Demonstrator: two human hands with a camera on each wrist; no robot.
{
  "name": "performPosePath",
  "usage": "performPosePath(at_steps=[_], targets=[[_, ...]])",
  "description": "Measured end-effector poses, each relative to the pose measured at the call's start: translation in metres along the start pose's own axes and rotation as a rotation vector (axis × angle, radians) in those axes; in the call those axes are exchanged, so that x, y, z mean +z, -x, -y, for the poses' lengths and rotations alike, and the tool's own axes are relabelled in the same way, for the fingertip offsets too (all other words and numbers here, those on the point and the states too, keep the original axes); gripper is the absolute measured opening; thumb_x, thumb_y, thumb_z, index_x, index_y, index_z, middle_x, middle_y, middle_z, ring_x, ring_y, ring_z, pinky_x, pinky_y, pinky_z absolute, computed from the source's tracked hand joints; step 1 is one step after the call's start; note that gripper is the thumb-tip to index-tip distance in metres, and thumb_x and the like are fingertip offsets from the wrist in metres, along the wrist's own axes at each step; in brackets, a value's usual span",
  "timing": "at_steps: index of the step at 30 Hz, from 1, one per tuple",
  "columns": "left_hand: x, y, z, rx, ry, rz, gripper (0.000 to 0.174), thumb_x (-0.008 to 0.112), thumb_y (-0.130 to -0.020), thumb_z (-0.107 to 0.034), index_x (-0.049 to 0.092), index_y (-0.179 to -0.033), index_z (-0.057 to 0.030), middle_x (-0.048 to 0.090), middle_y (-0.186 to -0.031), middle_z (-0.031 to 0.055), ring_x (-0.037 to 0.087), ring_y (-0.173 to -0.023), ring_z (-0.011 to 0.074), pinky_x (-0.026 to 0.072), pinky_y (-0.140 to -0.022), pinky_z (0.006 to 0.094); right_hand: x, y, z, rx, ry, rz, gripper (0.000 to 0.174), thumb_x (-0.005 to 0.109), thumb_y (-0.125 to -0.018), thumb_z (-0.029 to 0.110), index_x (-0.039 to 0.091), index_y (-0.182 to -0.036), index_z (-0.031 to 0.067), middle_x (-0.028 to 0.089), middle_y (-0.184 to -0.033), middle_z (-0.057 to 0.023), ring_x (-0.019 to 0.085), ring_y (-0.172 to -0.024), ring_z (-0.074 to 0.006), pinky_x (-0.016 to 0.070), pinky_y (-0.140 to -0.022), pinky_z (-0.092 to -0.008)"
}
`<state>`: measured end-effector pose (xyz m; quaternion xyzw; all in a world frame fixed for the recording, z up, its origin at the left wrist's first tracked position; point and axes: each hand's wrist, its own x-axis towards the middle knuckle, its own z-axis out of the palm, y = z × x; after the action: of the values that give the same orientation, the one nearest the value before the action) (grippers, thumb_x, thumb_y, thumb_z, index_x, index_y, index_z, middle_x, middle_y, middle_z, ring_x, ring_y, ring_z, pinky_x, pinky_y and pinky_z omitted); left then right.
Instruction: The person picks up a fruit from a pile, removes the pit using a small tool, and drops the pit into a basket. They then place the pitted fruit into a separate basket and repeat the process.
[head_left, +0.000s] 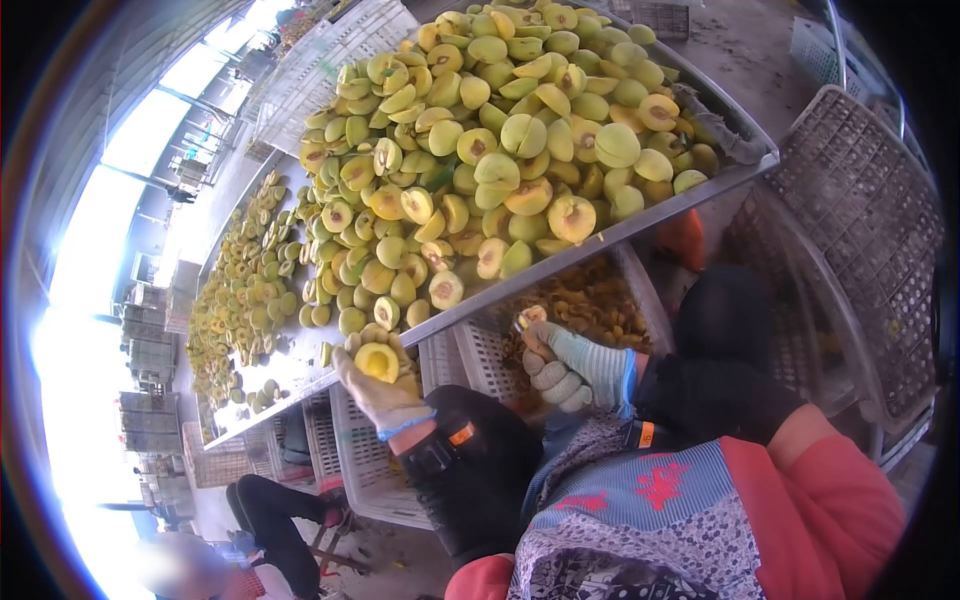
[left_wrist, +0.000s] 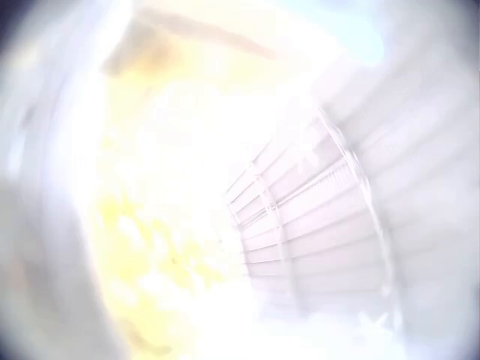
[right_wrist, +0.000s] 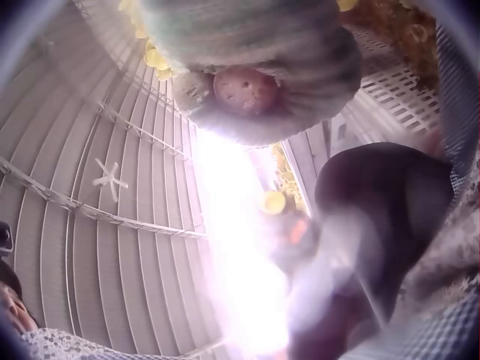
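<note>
In the head view my gloved left hand [head_left: 385, 392] holds a yellow peach half [head_left: 377, 362], cut face up, with a smooth hollow at its centre. The left wrist view is mostly washed out by glare. My right hand [head_left: 580, 365], in a striped knit glove, grips a small hand tool [head_left: 532, 318] in front of my body. The round brown butt of its handle [right_wrist: 246, 90] shows in the curled glove in the right wrist view; I cannot tell the shape of its working end. Beyond both hands, a large heap of green-yellow peach halves [head_left: 500, 150] covers the metal-edged table.
The table's metal rim [head_left: 600, 243] runs just beyond my hands. Below it stand a white crate [head_left: 485, 362] and a bin of brownish scraps [head_left: 590, 300]. Brown plastic crates [head_left: 860, 190] stack at the right. Another person [head_left: 270, 540] sits at lower left.
</note>
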<state>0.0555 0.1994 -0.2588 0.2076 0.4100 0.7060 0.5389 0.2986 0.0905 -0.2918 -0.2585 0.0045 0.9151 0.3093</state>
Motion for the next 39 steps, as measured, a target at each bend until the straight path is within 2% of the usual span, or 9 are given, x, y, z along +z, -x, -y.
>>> performPosePath(at_steps=[4, 7, 13, 17, 21, 24, 27, 31, 39], targets=[[-0.060, -0.049, -0.054, 0.572, -1.525, -0.590, 0.060, 0.060, -0.094, -0.048, 0.060, -0.130, 0.0007, 0.068, -0.115, 0.0190, 0.063, -0.108, 0.0311, 0.0474, -0.094, 0.0409, 0.004, -0.004, 0.003, -0.017, 0.090, -0.015, 0.046, 0.038, -0.102, 0.057, 0.048, -0.082, 0.0174, 0.033, -0.056, 0.0069, 0.027, -0.040, -0.0056, 0.0209, -0.032, -0.0239], [-0.037, -0.072, -0.047, 0.359, -1.284, -0.176, 0.065, 0.061, -0.091, -0.052, 0.060, -0.130, 0.0000, 0.065, -0.123, 0.0232, 0.062, -0.110, 0.0347, 0.0461, -0.097, 0.0430, 0.025, -0.008, 0.005, -0.150, 0.294, -0.288, 0.047, 0.039, -0.102, 0.059, 0.048, -0.086, 0.0155, 0.033, -0.059, 0.0082, 0.025, -0.042, -0.0039, 0.0204, -0.036, -0.0215], [0.005, -0.114, 0.015, 0.264, -2.150, 0.323, 0.058, 0.064, -0.086, -0.051, 0.064, -0.123, -0.0067, 0.064, -0.118, 0.0267, 0.061, -0.113, 0.0400, 0.0472, -0.097, 0.0469, 0.030, -0.014, 0.013, -0.194, 0.446, -0.309, 0.043, 0.045, -0.102, 0.054, 0.052, -0.090, 0.0136, 0.042, -0.061, 0.0054, 0.034, -0.042, -0.0058, 0.0245, -0.036, -0.0228], [0.014, -0.114, 0.015, 0.266, -2.186, 0.467, 0.051, 0.068, -0.084, -0.047, 0.067, -0.113, -0.0052, 0.063, -0.113, 0.0261, 0.061, -0.110, 0.0422, 0.0504, -0.091, 0.0479, 0.018, -0.036, 0.021, -0.522, 0.855, -0.348, 0.048, 0.050, -0.102, 0.044, 0.063, -0.110, -0.0016, 0.062, -0.070, -0.0098, 0.060, -0.057, -0.0189, 0.0496, -0.051, -0.0358], [0.029, -0.093, 0.008, 0.543, -1.720, 0.298, 0.040, 0.074, -0.085, -0.036, 0.065, -0.109, -0.0047, 0.064, -0.106, 0.0186, 0.065, -0.096, 0.0325, 0.0538, -0.083, 0.0430, 0.012, -0.055, 0.009, -0.838, 1.033, -0.358, 0.040, 0.056, -0.101, 0.036, 0.065, -0.111, -0.0010, 0.068, -0.082, -0.0211, 0.068, -0.079, -0.0336, 0.0518, -0.075, -0.0421], [0.053, -0.037, 0.005, -0.027, -0.590, 0.364, 0.033, 0.072, -0.091, -0.033, 0.060, -0.110, -0.0081, 0.063, -0.103, 0.0092, 0.065, -0.095, 0.0211, 0.0554, -0.078, 0.0344, 0.029, -0.042, 0.010, -1.030, 1.187, -0.332, 0.040, 0.054, -0.101, 0.037, 0.063, -0.112, 0.0001, 0.068, -0.087, -0.0251, 0.068, -0.083, -0.0413, 0.0517, -0.074, -0.0464], [0.074, 0.015, 0.024, -0.225, -0.280, 0.341, 0.030, 0.070, -0.095, -0.032, 0.055, -0.111, -0.0115, 0.062, -0.104, 0.0040, 0.065, -0.092, 0.0149, 0.0554, -0.076, 0.0284, 0.036, -0.034, 0.017, -0.979, 1.420, -0.329, 0.040, 0.052, -0.101, 0.039, 0.060, -0.112, 0.0013, 0.068, -0.087, -0.0257, 0.066, -0.085, -0.0449, 0.0511, -0.073, -0.0496], [0.065, 0.027, 0.049, -0.376, -0.235, 0.365, 0.059, 0.063, -0.091, -0.061, 0.056, -0.111, -0.0057, 0.063, -0.097, 0.0063, 0.066, -0.089, 0.0222, 0.0561, -0.080, 0.0330, 0.022, -0.042, 0.030, -1.011, 1.449, -0.420, 0.039, 0.052, -0.100, 0.040, 0.059, -0.108, 0.0027, 0.067, -0.086, -0.0255, 0.065, -0.084, -0.0460, 0.0506, -0.072, -0.0516], [0.070, 0.047, 0.057, -0.217, -0.187, 0.228, 0.054, 0.050, -0.098, -0.060, 0.055, -0.105, -0.0063, 0.056, -0.091, 0.0064, 0.058, -0.083, 0.0199, 0.0509, -0.075, 0.0332, 0.028, -0.027, 0.014, -0.988, 1.529, -0.410, 0.040, 0.052, -0.100, 0.041, 0.057, -0.114, 0.0039, 0.068, -0.088, -0.0250, 0.065, -0.085, -0.0460, 0.0519, -0.073, -0.0507]])
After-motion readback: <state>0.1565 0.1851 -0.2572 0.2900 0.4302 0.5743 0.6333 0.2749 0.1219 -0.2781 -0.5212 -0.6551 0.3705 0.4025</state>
